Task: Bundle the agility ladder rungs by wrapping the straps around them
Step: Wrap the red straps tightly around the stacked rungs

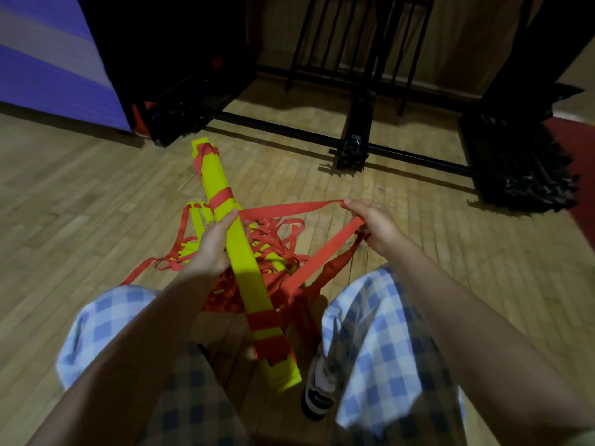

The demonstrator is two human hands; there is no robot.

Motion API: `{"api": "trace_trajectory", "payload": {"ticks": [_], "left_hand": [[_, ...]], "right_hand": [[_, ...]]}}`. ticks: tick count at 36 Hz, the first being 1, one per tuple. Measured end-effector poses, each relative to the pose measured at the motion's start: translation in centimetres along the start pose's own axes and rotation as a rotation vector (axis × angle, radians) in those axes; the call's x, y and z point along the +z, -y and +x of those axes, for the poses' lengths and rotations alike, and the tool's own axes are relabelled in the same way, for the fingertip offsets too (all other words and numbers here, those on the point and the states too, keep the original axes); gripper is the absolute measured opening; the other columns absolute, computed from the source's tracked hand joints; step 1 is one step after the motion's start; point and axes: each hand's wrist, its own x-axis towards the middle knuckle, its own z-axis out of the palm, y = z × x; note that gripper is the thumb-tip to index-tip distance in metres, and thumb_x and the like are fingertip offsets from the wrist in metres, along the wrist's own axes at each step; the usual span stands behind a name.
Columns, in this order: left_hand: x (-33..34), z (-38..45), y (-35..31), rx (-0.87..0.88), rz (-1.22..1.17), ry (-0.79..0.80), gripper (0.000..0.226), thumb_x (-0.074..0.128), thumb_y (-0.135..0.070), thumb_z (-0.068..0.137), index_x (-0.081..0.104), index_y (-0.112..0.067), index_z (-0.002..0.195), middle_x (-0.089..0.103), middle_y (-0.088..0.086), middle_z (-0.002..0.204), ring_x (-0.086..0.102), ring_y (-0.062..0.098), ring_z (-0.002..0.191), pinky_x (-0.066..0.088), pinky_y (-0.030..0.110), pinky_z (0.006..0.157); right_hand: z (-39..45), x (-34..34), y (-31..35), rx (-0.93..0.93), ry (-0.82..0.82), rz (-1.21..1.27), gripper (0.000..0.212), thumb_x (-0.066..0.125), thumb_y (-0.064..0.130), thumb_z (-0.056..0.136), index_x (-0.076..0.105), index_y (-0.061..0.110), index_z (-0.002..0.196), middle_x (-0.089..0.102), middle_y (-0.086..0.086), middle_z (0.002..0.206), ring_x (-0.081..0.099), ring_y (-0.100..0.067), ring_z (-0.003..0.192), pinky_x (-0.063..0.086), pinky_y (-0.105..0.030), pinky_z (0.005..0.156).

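A stack of flat yellow ladder rungs [240, 249] slants from upper left down between my knees, with red strap wound round it near the middle and near its lower end. My left hand [212, 244] grips the stack at its middle from the left side. My right hand [370, 220] pinches a red strap [289, 208] pulled taut from the stack out to the right; a second length of strap runs from that hand down toward my lap. A tangle of loose red straps [273, 243] and more yellow rungs [197, 220] lies on the floor behind the stack.
I sit above a wooden floor [80, 194], knees in blue checked trousers, one shoe [317, 397] below. A black metal rack frame [354, 149] and black stacked gear [518, 162] stand ahead. A purple mat [48, 66] leans at far left, a red carpet edge [579, 162] at right.
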Motion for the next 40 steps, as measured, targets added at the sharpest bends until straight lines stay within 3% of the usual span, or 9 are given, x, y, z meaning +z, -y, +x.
{"api": "trace_trajectory", "payload": {"ticks": [5, 9, 12, 16, 19, 24, 28, 35, 40], "left_hand": [[0.1, -0.6, -0.4, -0.064, -0.067, 0.084, 0.019, 0.052, -0.030, 0.099, 0.053, -0.014, 0.088, 0.059, 0.004, 0.061, 0.061, 0.017, 0.052, 0.055, 0.029, 0.055], [0.8, -1.2, -0.3, -0.094, -0.100, 0.128, 0.035, 0.033, -0.030, 0.100, 0.056, -0.007, 0.086, 0.064, 0.010, 0.063, 0.065, 0.025, 0.061, 0.046, 0.050, 0.089], [0.6, -1.1, -0.3, -0.116, -0.113, 0.122, 0.037, 0.027, -0.032, 0.095, 0.056, -0.010, 0.095, 0.059, 0.012, 0.088, 0.059, 0.026, 0.079, 0.046, 0.042, 0.084], [0.7, -1.0, -0.6, -0.134, -0.130, 0.138, 0.036, 0.027, -0.026, 0.097, 0.058, -0.008, 0.097, 0.069, 0.016, 0.086, 0.061, 0.027, 0.086, 0.047, 0.039, 0.080], [0.5, -0.7, -0.8, -0.114, -0.130, 0.156, 0.032, 0.032, -0.025, 0.101, 0.056, -0.007, 0.112, 0.072, 0.012, 0.083, 0.067, 0.024, 0.080, 0.051, 0.039, 0.080], [1.3, -0.9, -0.3, 0.083, -0.047, 0.181, 0.023, 0.041, -0.019, 0.104, 0.046, -0.021, 0.126, 0.066, 0.002, 0.075, 0.067, 0.012, 0.062, 0.057, 0.026, 0.056], [1.5, -0.4, 0.2, 0.127, -0.068, 0.075, 0.039, 0.050, -0.021, 0.101, 0.044, -0.025, 0.139, 0.061, 0.001, 0.085, 0.064, 0.010, 0.063, 0.058, 0.025, 0.061], [1.6, 0.2, 0.2, 0.027, -0.060, -0.209, 0.034, 0.035, -0.040, 0.103, 0.046, -0.014, 0.120, 0.047, 0.008, 0.066, 0.055, 0.024, 0.051, 0.050, 0.026, 0.038], [1.5, 0.0, 0.1, 0.051, 0.006, -0.166, 0.022, 0.038, -0.027, 0.103, 0.049, -0.014, 0.118, 0.050, 0.006, 0.070, 0.054, 0.015, 0.051, 0.052, 0.027, 0.048]], "right_hand": [[0.2, 0.1, -0.1, 0.005, 0.002, -0.002, 0.024, 0.059, 0.017, 0.095, 0.064, -0.001, 0.110, 0.056, 0.010, 0.043, 0.056, -0.001, 0.043, 0.045, -0.014, 0.048], [0.4, 0.0, -0.1, 0.010, -0.021, 0.020, 0.019, 0.063, 0.019, 0.093, 0.067, 0.004, 0.103, 0.065, 0.004, 0.056, 0.064, -0.012, 0.060, 0.050, -0.018, 0.054], [0.5, -0.1, -0.2, 0.015, -0.037, 0.030, 0.019, 0.064, 0.019, 0.092, 0.068, 0.004, 0.104, 0.066, 0.000, 0.061, 0.064, -0.016, 0.064, 0.051, -0.021, 0.058], [0.2, -0.1, 0.0, 0.013, -0.026, 0.031, 0.019, 0.060, 0.016, 0.095, 0.063, 0.002, 0.108, 0.054, 0.010, 0.041, 0.055, -0.002, 0.042, 0.044, -0.014, 0.046], [0.1, -0.1, 0.0, 0.015, -0.018, 0.024, 0.023, 0.059, 0.016, 0.095, 0.062, 0.000, 0.112, 0.053, 0.010, 0.040, 0.053, -0.001, 0.039, 0.044, -0.015, 0.045], [0.3, -0.2, -0.3, 0.011, 0.004, -0.020, 0.022, 0.061, 0.018, 0.095, 0.065, 0.000, 0.107, 0.057, 0.008, 0.044, 0.057, -0.004, 0.044, 0.047, -0.019, 0.051], [0.3, 0.1, -0.5, -0.004, 0.047, -0.072, 0.013, 0.061, 0.016, 0.094, 0.067, 0.004, 0.096, 0.057, 0.008, 0.046, 0.055, -0.005, 0.045, 0.047, -0.017, 0.052], [0.5, 0.4, -0.7, -0.026, 0.088, -0.180, 0.011, 0.064, 0.018, 0.093, 0.068, 0.009, 0.088, 0.058, 0.008, 0.048, 0.055, -0.004, 0.047, 0.046, -0.019, 0.055], [0.8, 0.6, -0.9, -0.038, 0.111, -0.242, 0.012, 0.064, 0.020, 0.093, 0.069, 0.011, 0.087, 0.058, 0.008, 0.050, 0.055, -0.007, 0.049, 0.045, -0.020, 0.054]]}}
